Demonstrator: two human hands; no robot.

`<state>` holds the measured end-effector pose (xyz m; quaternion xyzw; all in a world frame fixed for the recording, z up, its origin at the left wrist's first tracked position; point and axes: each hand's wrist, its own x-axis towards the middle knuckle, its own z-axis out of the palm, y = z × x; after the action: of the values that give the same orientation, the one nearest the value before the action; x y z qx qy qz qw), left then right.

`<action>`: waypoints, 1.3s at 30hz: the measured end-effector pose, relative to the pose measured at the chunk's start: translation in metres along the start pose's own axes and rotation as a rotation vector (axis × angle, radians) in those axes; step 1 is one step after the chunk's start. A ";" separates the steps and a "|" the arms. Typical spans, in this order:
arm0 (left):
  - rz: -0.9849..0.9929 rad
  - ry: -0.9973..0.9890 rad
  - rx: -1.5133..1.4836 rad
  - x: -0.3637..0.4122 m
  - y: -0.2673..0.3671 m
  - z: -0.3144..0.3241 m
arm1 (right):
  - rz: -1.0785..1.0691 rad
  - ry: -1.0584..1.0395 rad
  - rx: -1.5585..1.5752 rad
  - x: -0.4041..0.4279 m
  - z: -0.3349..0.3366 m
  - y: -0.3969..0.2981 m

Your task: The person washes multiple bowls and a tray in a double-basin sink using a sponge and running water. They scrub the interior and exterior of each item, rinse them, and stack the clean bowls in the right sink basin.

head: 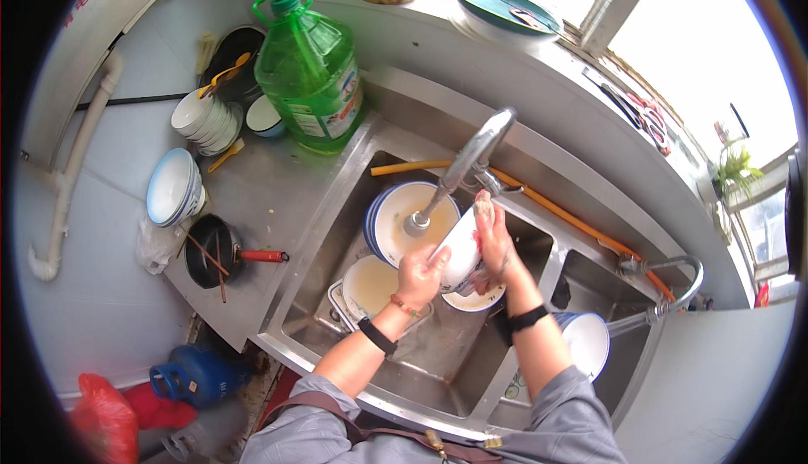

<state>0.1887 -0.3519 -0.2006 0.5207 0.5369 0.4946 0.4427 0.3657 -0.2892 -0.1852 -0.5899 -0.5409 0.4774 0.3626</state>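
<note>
Above the left basin of a steel double sink, my left hand [421, 274] grips the side of a tilted white bowl [459, 250] with a patterned outside. Against the bowl's outer right side is my right hand [495, 236], holding a pinkish cloth, partly hidden by the fingers. A chrome faucet [472, 148] arches over a stack of blue-rimmed bowls [404, 211] with cloudy liquid in the top one. Below left, another bowl with liquid [369, 284] rests on rectangular dishes. One more blue-rimmed bowl [473, 302] lies partly hidden under my hands.
The right basin holds blue-rimmed bowls [587, 341] beside a second faucet [685, 281]. An orange hose [555, 202] runs along the sink's back. On the left counter stand a large green detergent bottle [312, 79], stacked bowls [205, 120] and a small pan [211, 249] with chopsticks.
</note>
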 end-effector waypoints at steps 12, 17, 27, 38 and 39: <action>-0.750 0.375 -0.993 -0.075 -0.022 0.043 | -0.250 0.318 -0.599 -0.119 0.013 0.018; -0.650 0.320 -1.060 -0.068 -0.028 0.024 | -0.165 0.166 -0.181 -0.096 0.012 -0.004; -0.498 0.186 -1.210 -0.054 -0.033 0.015 | -0.532 0.283 -0.568 -0.090 0.061 -0.026; -0.665 0.029 -1.390 -0.066 -0.029 -0.006 | -0.616 0.221 -0.498 -0.153 0.019 0.047; -0.640 -0.006 -1.374 -0.072 -0.029 -0.011 | -0.605 0.247 -0.359 -0.139 0.009 0.043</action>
<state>0.1794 -0.4232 -0.2306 -0.0522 0.2318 0.5637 0.7911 0.3759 -0.4336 -0.2047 -0.5107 -0.7182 0.1711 0.4405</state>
